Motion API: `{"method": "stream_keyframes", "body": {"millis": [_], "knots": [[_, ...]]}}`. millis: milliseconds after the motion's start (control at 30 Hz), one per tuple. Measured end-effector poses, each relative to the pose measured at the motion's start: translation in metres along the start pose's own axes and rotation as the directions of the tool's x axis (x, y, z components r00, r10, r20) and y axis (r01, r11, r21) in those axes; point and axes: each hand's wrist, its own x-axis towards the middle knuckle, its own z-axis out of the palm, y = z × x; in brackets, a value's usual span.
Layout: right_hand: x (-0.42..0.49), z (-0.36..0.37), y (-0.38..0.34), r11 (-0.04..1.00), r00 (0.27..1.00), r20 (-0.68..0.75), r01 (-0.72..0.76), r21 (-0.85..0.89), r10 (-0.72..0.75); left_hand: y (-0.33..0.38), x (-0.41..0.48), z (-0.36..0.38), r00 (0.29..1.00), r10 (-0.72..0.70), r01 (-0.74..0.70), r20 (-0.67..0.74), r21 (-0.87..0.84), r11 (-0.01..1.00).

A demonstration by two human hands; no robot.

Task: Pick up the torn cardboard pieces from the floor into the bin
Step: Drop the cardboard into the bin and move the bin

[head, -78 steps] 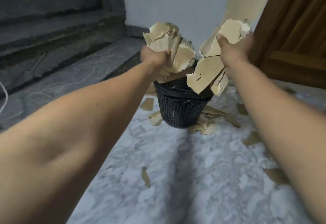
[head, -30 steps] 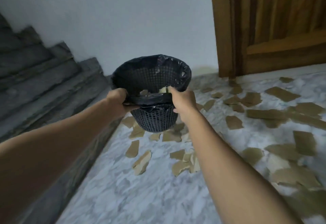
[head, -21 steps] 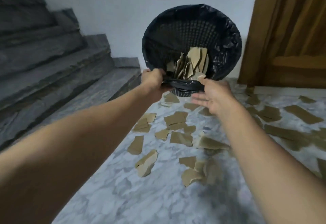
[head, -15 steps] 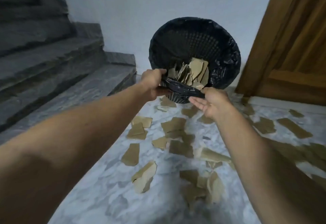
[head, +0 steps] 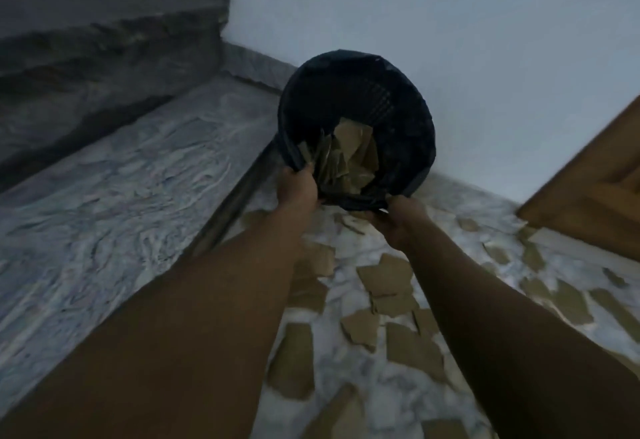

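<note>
Left hand [head: 297, 186]: fingers curled over the near rim of the bin [head: 408, 120], holding it. Right hand [head: 399, 219]: gripping the same rim just beside the left, at its lowest point. Both forearms reach straight out.

Surroundings, by size:
- White wall [head: 450, 23] beyond both hands. The far edge of the bin shows against it; I cannot tell whether they touch.
- Grey stone step [head: 121, 168] outboard of the left hand. Its front edge runs diagonally, close under the left wrist, and more steps rise behind it.
- Marble floor [head: 460, 265] below and behind the hands. This is the widest open room, between the step edge and the door.
- Wooden door [head: 595, 189] outboard of the right hand, well apart from it, its lower edge meeting the floor.

Bin: black mesh with a dark liner folded over the rim, tipped so its mouth faces the camera. It appears to be held off the floor, though the frame is dim and blurred.

Cardboard pieces [head: 349, 154]: tan, jagged and overlapping, bunched in the bottom of the bin, just beyond the left fingers.

Scattered pieces [head: 386, 277]: flat on the floor beneath both forearms and out past the right arm. Some overlap and some lie apart.
</note>
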Motion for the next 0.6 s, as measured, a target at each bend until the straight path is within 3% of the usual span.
{"method": "stream_keyframes", "body": {"millis": [167, 367, 600], "knots": [[0.019, 0.015, 0.009, 0.997, 0.999, 0.039, -0.014, -0.073, 0.017, -0.004, 0.019, -0.008, 0.998, -0.005, 0.003, -0.058, -0.041, 0.999], [0.022, 0.016, 0.015, 0.995, 0.983, 0.159, 0.095, 0.014, -0.096, 0.002, 0.018, -0.007, 0.999, -0.012, 0.008, 0.044, 0.079, 0.997], [0.01, 0.015, -0.001, 0.956, 0.939, 0.289, 0.242, -0.166, -0.187, 0.015, 0.0, 0.005, 0.993, 0.018, -0.04, 0.116, 0.192, 0.981]]}}
